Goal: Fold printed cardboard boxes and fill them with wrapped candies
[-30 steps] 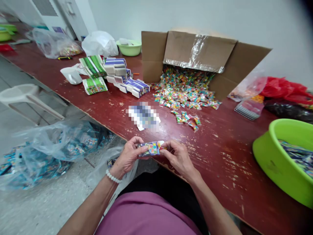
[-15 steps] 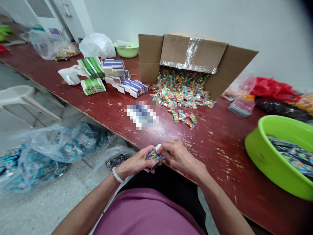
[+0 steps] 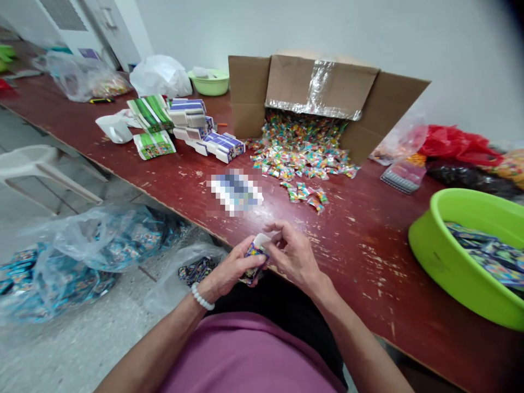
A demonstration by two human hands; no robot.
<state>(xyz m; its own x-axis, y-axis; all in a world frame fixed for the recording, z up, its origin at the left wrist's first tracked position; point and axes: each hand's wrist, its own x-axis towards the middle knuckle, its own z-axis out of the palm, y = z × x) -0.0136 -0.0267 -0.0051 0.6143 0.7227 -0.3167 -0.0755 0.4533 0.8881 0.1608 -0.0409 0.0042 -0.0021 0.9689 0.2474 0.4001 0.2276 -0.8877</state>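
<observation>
Near the table's front edge, above my lap, my left hand (image 3: 237,262) is closed round a small dark printed box (image 3: 254,250) with colourful pictures. A white flap (image 3: 261,240) stands up from the box's top end. My right hand (image 3: 295,252) has its thumb and fingers at this flap, pinching it; the fingertips are partly hidden. Beyond the hands lies a blurred-out flat item (image 3: 236,191). Several small wrapped candies (image 3: 305,194) are spread to its right, in front of a larger candy heap (image 3: 303,153).
The heap spills from a cardboard box (image 3: 321,87). Flat purple cartons (image 3: 225,146), green cartons (image 3: 154,144) and a white cup (image 3: 114,128) stand left. A green basin (image 3: 434,240) with dark packets sits right. Plastic bags of blue packets (image 3: 126,237) lie left, below the table.
My right hand has risen slightly, and the white flap shows larger and more raised. My left hand keeps its hold on the box, which has tilted a little.
</observation>
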